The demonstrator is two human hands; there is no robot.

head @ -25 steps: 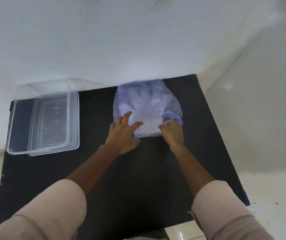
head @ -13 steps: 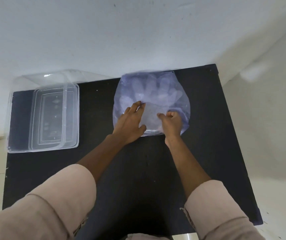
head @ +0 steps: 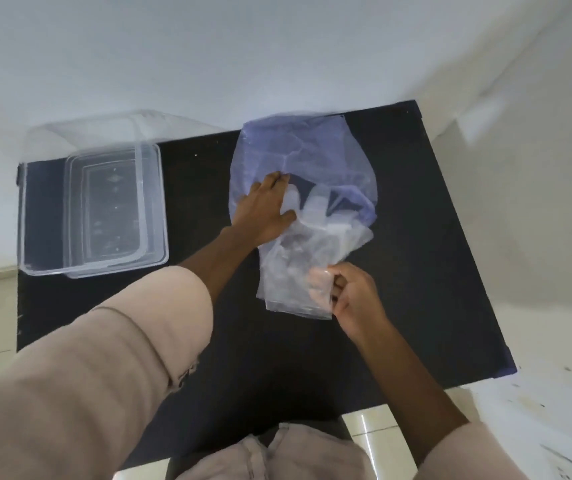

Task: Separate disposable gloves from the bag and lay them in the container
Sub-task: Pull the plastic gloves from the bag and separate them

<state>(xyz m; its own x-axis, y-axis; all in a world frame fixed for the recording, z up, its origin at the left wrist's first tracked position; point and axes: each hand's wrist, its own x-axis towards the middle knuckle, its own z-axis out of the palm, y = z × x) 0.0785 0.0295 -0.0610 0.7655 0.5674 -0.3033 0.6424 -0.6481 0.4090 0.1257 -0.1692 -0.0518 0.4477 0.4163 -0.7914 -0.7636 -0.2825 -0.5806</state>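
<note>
A bluish see-through plastic bag (head: 307, 157) lies on the black table (head: 208, 188) near its far edge. My left hand (head: 266, 211) presses flat on the bag's left side, fingers spread. My right hand (head: 353, 296) pinches the cuff end of a clear disposable glove (head: 296, 265), which is stretched out of the bag's mouth toward me; its fingers are still inside the bag. A clear rectangular container (head: 52, 216) stands at the table's left end, well apart from both hands.
A clear lid (head: 114, 206) rests across the container's right half. A white wall rises right behind the table. Pale tiled floor shows to the left, right and near side. My knees sit under the table's near edge.
My right hand has pulled back toward me, drawing a glove partly out of the bag. My left hand stayed on the bag, holding it down.
</note>
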